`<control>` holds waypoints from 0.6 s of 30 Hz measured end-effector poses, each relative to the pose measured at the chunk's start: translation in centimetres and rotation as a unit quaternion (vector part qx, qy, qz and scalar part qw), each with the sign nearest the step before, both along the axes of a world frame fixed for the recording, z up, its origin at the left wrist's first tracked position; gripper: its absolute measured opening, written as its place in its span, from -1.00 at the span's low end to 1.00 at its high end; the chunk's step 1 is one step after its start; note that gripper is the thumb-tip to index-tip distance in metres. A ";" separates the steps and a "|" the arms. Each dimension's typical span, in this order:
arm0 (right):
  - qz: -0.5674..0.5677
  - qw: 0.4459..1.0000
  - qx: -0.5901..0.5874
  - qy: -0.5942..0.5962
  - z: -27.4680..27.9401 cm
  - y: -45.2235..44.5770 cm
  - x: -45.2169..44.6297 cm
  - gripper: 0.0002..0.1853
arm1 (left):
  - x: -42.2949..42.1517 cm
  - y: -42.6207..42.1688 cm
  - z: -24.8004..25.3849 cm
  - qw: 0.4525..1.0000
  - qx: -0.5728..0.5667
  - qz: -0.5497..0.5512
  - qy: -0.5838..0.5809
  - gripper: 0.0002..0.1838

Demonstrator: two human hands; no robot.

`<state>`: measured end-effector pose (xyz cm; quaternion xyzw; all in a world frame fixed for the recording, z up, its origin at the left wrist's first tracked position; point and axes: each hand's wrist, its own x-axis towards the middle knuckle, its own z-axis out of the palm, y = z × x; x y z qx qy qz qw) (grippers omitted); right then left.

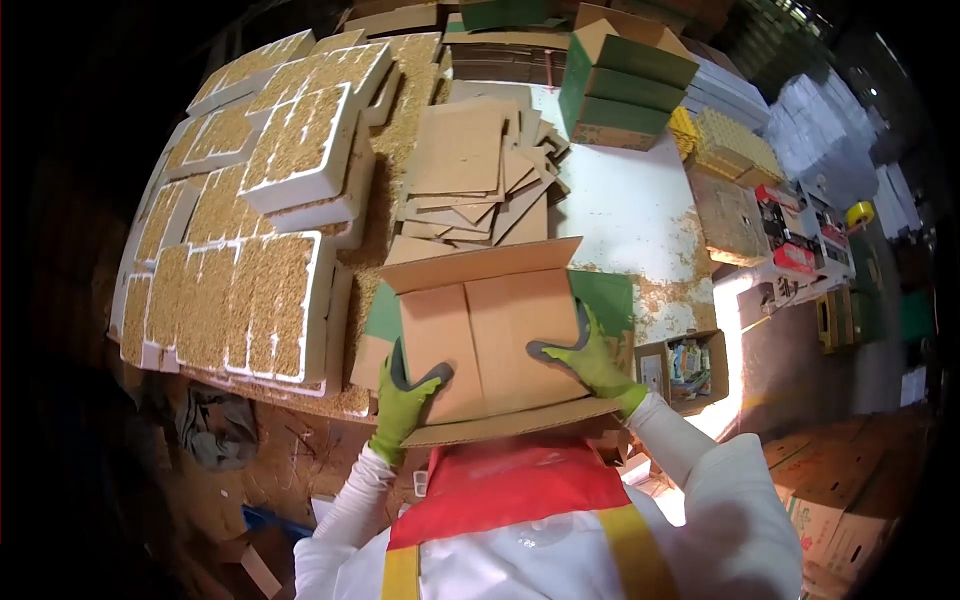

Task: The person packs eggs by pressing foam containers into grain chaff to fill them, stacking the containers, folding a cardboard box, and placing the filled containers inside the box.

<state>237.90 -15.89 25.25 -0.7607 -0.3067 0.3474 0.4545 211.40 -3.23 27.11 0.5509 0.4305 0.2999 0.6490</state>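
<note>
A brown cardboard box (510, 330) with its two long flaps spread sits in front of me, its inner flaps or bottom panels meeting at a seam. My left hand (405, 400), in a green glove with dark grey fingertips, grips the box's left side, thumb lying over the inner panel. On the right side, my right hand (598, 368), gloved alike, holds the box the same way. The fingers of both hands are partly hidden behind the walls. Green cardboard (605, 300) shows beneath and beside the box. Just beyond it lies an untidy stack of flat cardboard pieces (457, 150).
White foam trays (330, 300) full of tan, grainy material are piled on the left. A green and brown open box (625, 95) stands at the back of the white tabletop (625, 200). Yellow egg trays (738, 148), red tools (793, 255) and a small box of packets (715, 370) are on the right.
</note>
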 end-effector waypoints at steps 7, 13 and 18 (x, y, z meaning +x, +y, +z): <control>-0.012 0.919 0.205 0.338 6.8 -1.0 6.9 -0.08 | 7.0 0.4 1.8 0.998 -0.046 -0.006 -0.053 -0.35; -0.045 0.973 0.221 0.039 8.4 -2.1 24.1 -0.38 | 31.7 6.7 -2.0 0.977 0.110 -0.172 -0.067 -0.33; -0.066 0.991 0.107 -0.053 -4.3 -4.5 36.7 -0.32 | 44.6 7.0 -18.0 0.953 0.005 -0.297 0.059 -0.32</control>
